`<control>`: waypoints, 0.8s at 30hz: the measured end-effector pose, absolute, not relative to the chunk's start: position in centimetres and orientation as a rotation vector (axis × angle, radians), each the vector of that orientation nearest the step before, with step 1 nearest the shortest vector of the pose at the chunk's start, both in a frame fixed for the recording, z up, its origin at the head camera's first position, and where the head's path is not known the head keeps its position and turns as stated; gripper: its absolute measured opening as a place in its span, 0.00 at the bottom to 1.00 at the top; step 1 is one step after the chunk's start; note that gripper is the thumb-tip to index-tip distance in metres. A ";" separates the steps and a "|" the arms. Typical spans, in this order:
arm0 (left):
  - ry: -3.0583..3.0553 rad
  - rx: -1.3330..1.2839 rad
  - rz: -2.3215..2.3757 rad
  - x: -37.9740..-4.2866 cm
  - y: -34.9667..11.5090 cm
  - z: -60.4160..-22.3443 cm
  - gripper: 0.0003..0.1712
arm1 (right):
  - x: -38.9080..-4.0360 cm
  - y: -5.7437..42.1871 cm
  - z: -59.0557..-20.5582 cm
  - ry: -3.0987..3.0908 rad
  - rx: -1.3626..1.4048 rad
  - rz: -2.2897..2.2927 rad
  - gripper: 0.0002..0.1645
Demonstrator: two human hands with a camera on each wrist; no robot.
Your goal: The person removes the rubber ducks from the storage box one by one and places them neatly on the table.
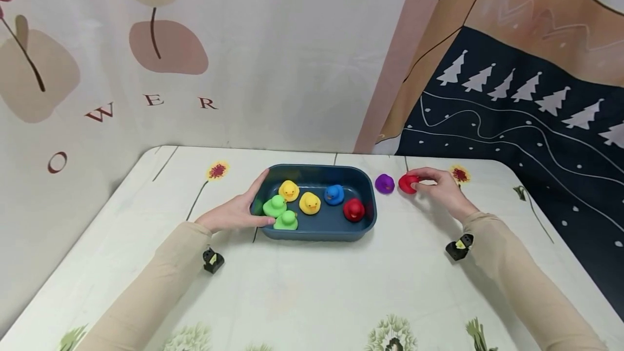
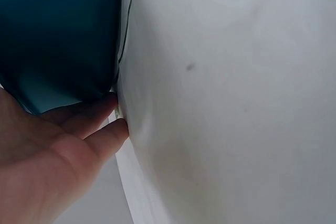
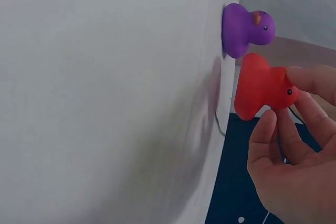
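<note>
A dark blue plastic basin (image 1: 317,234) holds several rubber ducks: two green, two yellow, a blue duck (image 1: 334,194) and a red one (image 1: 353,209). My left hand (image 1: 237,211) holds the basin's left end, thumb at the front rim and fingers at the back corner; in the left wrist view, fingers (image 2: 100,137) lie against its outer wall. Right of the basin, my right hand (image 1: 446,191) pinches another red duck (image 3: 254,87) between thumb and fingertips. Whether this duck touches the table cannot be told. Beside it sits a purple duck (image 1: 384,183), untouched.
The table is covered with a white flower-print cloth (image 1: 302,286). Behind it hang a pale printed curtain (image 1: 283,85) and, on the right, a dark panel with white trees (image 1: 487,118). Small black devices sit at both wrists.
</note>
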State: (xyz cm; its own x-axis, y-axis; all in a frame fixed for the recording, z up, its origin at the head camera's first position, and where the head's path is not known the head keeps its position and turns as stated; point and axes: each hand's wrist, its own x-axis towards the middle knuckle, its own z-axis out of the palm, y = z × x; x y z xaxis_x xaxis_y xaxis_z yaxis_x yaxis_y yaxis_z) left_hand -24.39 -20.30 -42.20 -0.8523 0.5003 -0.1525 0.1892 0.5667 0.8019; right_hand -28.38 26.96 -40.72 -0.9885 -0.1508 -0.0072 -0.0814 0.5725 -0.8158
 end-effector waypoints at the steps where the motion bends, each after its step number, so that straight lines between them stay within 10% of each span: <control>1: 2.439 0.559 1.186 -24.4 -20.3 -42.2 0.65 | -28.3 27.0 -40.7 2.717 -0.201 -1.405 0.21; 24: 2.449 0.562 1.177 -24.3 -20.2 -42.1 0.66 | -28.6 27.0 -42.0 2.640 -0.179 -1.427 0.20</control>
State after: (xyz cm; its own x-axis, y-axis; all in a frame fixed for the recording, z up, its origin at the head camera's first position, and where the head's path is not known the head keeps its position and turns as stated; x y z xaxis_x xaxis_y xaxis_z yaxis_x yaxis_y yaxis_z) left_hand -24.34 -20.23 -42.12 -0.8541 0.4978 -0.1507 0.1932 0.5727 0.7967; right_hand -28.63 26.97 -41.96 -0.9838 -0.1679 -0.0621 -0.0401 0.5447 -0.8377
